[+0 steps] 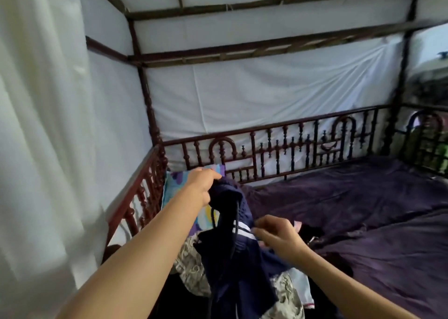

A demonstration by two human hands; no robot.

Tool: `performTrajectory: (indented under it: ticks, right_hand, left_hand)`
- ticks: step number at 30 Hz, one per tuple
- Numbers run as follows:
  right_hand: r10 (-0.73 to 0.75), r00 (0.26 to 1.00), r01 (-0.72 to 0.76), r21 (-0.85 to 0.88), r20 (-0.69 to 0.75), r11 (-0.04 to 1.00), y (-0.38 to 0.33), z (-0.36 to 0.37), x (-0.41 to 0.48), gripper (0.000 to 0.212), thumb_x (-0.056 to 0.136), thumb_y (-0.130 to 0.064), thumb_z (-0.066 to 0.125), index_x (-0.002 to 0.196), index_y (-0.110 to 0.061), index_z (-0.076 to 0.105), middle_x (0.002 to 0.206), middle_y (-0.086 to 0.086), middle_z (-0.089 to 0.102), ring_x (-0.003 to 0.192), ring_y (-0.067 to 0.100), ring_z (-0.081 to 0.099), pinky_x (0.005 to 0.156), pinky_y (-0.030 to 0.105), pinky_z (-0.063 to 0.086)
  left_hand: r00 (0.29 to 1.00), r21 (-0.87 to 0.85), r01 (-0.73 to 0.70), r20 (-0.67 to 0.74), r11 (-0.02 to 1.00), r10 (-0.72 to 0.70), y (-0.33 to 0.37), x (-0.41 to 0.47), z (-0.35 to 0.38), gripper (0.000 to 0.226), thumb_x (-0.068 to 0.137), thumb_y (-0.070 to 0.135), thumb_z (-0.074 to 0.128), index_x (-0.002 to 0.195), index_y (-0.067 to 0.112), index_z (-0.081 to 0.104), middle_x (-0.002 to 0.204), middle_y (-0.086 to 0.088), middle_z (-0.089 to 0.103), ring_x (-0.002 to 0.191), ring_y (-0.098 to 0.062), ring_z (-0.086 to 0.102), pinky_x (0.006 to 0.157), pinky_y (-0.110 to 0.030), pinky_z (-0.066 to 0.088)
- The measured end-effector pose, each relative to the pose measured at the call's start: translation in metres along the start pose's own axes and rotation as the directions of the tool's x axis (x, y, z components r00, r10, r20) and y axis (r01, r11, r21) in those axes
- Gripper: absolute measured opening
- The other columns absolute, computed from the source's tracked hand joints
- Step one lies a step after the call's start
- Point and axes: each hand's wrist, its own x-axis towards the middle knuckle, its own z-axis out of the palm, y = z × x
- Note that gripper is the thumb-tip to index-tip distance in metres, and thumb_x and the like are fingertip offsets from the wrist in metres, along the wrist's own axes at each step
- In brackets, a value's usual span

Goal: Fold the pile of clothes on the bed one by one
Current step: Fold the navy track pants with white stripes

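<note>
A navy blue garment [232, 265] with white stripes and dark drawstrings hangs lifted above the pile of clothes [191, 267] at the near left of the bed. My left hand [202, 187] grips its top edge, held up high. My right hand [278, 236] pinches the garment's side at the white stripes, lower and to the right. Under it lie a grey patterned cloth, a white piece [301, 287] and dark items, partly hidden by the garment and my arms.
A purple sheet [351, 209] covers the bed to the right. A colourful pillow [174, 187] leans in the far left corner. Carved dark wooden rails [291, 153] ring the bed, with white netting [254, 100] behind them and at the left.
</note>
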Motion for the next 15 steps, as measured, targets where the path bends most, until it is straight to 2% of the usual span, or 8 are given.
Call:
performTrajectory:
  ticks: [2,4,5,7,8,11,13,15]
  right_hand:
    - [0.027,0.982,-0.069,0.224,0.185,0.972,-0.014,-0.008,-0.015,0.050,0.078,-0.033,0.079,0.119,-0.014,0.060,0.105,0.000,0.070,0.096,0.014,0.065,0.082,0.027,0.052]
    - [0.040,0.975,-0.090,0.225,0.217,0.970,-0.019,-0.016,-0.018,0.067,0.071,-0.036,0.084,0.128,-0.022,0.052,0.117,0.000,0.069,0.109,0.017,0.065,0.089,0.030,0.053]
    - [0.045,0.986,-0.062,0.099,0.159,0.993,-0.023,-0.020,-0.016,0.062,0.069,-0.037,0.084,0.122,-0.024,0.055,0.110,-0.002,0.070,0.103,0.016,0.066,0.084,0.027,0.053]
    - [0.032,0.997,-0.039,-0.114,-0.064,0.993,-0.030,-0.035,-0.004,0.024,0.077,-0.026,0.074,0.097,-0.015,0.064,0.085,0.000,0.069,0.078,0.015,0.063,0.067,0.032,0.049]
    - [0.043,0.988,-0.057,-0.094,-0.146,0.994,-0.035,-0.047,0.004,0.008,0.084,-0.017,0.066,0.086,-0.010,0.064,0.073,0.003,0.065,0.069,0.017,0.059,0.061,0.033,0.044]
    - [0.190,0.954,-0.132,0.244,-0.231,0.961,-0.061,-0.100,0.021,0.024,0.095,-0.012,0.050,0.087,-0.002,0.070,0.070,0.010,0.067,0.062,0.025,0.061,0.059,0.034,0.047]
    - [0.200,0.961,-0.135,0.307,-0.190,0.942,-0.079,-0.130,0.032,0.031,0.097,-0.014,0.047,0.086,-0.009,0.075,0.078,0.013,0.073,0.067,0.027,0.069,0.061,0.033,0.054]
    - [0.162,0.969,-0.105,0.288,-0.185,0.952,-0.097,-0.147,0.043,0.031,0.096,-0.016,0.050,0.081,-0.013,0.077,0.081,0.011,0.074,0.070,0.026,0.071,0.063,0.032,0.056]
  left_hand:
    - [0.999,-0.055,0.024,0.031,0.998,-0.022,0.009,-0.005,0.020,0.026,0.086,-0.013,0.049,0.076,0.010,0.053,0.073,-0.013,0.054,0.062,-0.023,0.053,0.041,-0.022,0.048]
    - [0.997,-0.085,0.024,0.079,0.996,-0.018,0.019,-0.012,0.039,0.027,0.087,-0.013,0.046,0.075,0.009,0.057,0.072,-0.012,0.055,0.062,-0.023,0.053,0.039,-0.018,0.047]
    - [0.995,-0.081,0.006,0.102,0.997,0.002,0.023,-0.014,0.048,0.028,0.088,-0.012,0.046,0.075,0.009,0.059,0.072,-0.011,0.056,0.063,-0.022,0.054,0.041,-0.019,0.047]
    - [0.987,-0.044,-0.066,0.141,0.997,0.072,0.031,-0.018,0.059,0.030,0.087,-0.013,0.046,0.075,0.009,0.062,0.074,-0.011,0.059,0.065,-0.021,0.056,0.050,-0.021,0.048]
    - [0.981,0.004,-0.130,0.149,0.992,0.128,0.033,-0.020,0.062,0.031,0.086,-0.014,0.046,0.075,0.009,0.064,0.075,-0.010,0.061,0.068,-0.022,0.057,0.055,-0.022,0.049]
    - [0.929,0.238,-0.368,0.119,0.899,0.349,0.031,-0.026,0.062,0.027,0.085,-0.007,0.054,0.074,0.013,0.068,0.081,-0.005,0.067,0.085,-0.021,0.060,0.077,-0.027,0.049]
    - [0.873,0.372,-0.489,0.204,0.789,0.444,0.027,-0.037,0.063,0.005,0.084,0.020,0.070,0.080,0.021,0.071,0.079,0.003,0.067,0.084,-0.015,0.060,0.077,-0.025,0.047]
    - [0.819,0.533,-0.573,0.400,0.622,0.412,0.024,-0.043,0.064,0.043,0.066,0.057,0.076,0.099,0.030,0.068,0.088,0.012,0.063,0.085,-0.008,0.059,0.076,-0.022,0.046]
